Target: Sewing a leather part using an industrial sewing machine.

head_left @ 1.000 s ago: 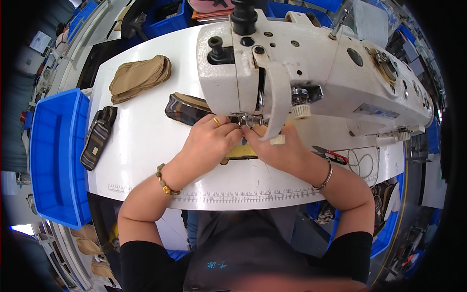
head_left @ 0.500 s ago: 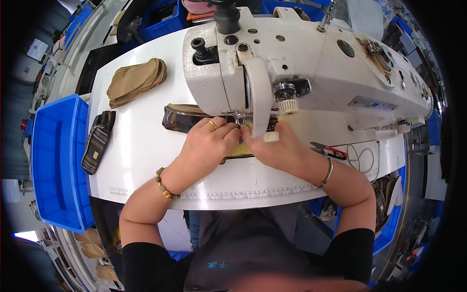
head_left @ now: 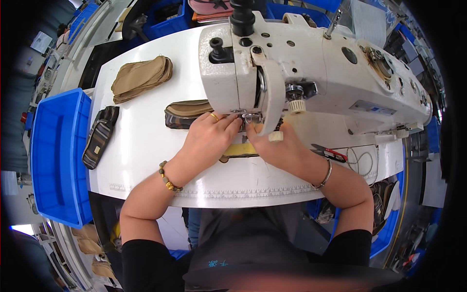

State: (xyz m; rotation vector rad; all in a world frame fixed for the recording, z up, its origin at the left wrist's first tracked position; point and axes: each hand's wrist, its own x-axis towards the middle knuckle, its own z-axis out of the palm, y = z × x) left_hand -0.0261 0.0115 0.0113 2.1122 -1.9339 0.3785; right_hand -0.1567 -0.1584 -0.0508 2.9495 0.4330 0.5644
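My left hand presses, fingers closed, on a plaid zippered pouch with tan lining, close to the white machine's presser foot. Opposite it, my right hand has its fingertips pinched on the work just right of the foot; they are partly hidden by the machine's white arm guard. A yellow piece with a dark edge lies below the foot, between my wrists.
The sewing machine fills the upper right. Tan fabric pieces are stacked at upper left, above another striped pouch. A blue bin stands beside the table's left edge. Red-handled snips and a looped cord lie at right.
The pouch's tan lining shows more at left of the foot. My left fingers have shifted slightly and lie a little straighter; both hands remain at the foot.
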